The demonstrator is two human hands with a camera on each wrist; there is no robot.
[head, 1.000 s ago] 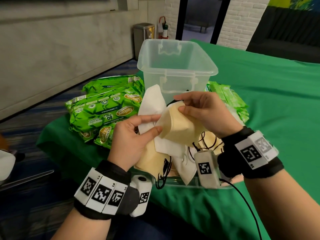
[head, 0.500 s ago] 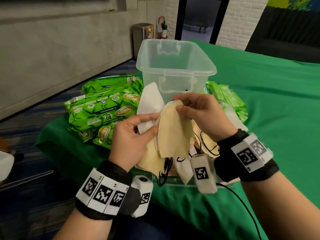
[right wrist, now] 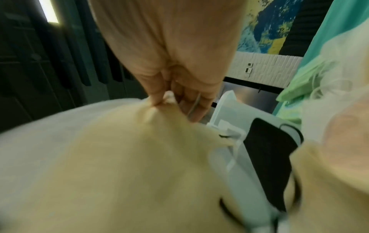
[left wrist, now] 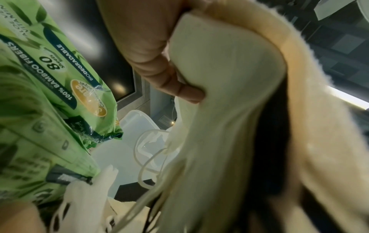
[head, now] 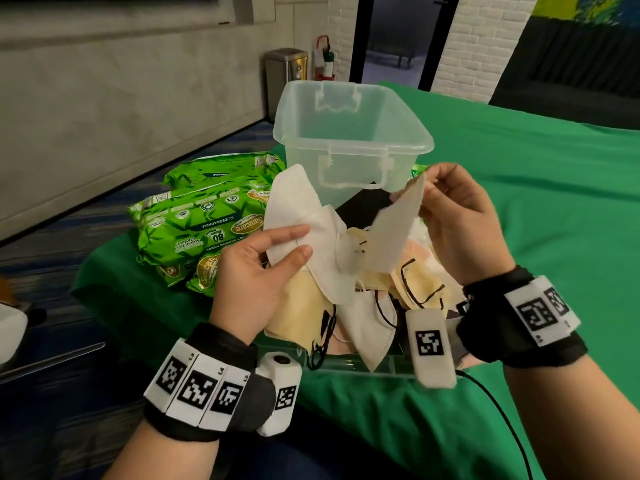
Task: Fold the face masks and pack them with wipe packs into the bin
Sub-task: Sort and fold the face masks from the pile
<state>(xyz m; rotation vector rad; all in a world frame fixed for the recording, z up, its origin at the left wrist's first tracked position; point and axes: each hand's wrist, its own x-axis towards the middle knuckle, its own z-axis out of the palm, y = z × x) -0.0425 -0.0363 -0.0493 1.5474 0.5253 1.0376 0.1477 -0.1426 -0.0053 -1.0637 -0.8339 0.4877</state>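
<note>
Head view: both hands pinch white mask (head: 311, 237); right wrist (right wrist: 169, 97) shows fingers pinching tip.

I can't see most of the green wipe packs (head: 417, 173) beside the clear bin (head: 349, 133); my right hand (head: 460, 220) hides them. Right wrist view blurs the held mask (right wrist: 119, 157).

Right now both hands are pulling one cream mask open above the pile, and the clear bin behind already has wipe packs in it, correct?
Not quite. The head view shows the clear bin empty; the green wipe packs lie outside it on the green cloth. The left hand and right hand do hold the cream mask above the pile.
</note>
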